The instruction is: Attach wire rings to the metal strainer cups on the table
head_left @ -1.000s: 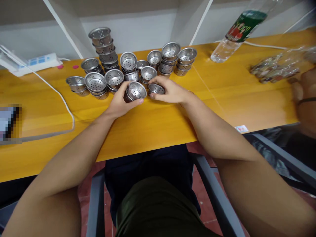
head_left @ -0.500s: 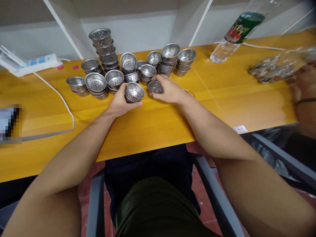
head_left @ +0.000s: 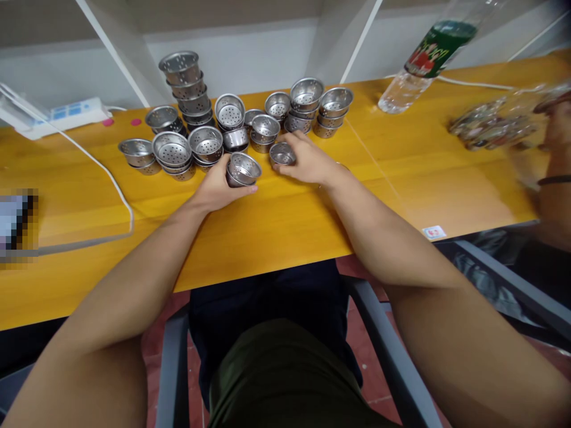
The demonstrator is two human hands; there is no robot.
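A holed metal cup (head_left: 243,169) is held tipped in the closed grip of the left hand (head_left: 217,189) at the bench (head_left: 285,226), a smaller cup (head_left: 282,154) is pinched by the right hand (head_left: 308,161) beside it, and both should be held firmly, clear of the stacked cups (head_left: 187,83).

Nothing is reading clearly anywhere in the frame.
The plastic bottle (head_left: 423,56) at the upper right is showing a green and red label with blurred print. A white sticker (head_left: 435,232) on the table edge at right centre is carrying red marks too small to read. The power strip (head_left: 66,113) at upper left is bearing illegible blue patches.
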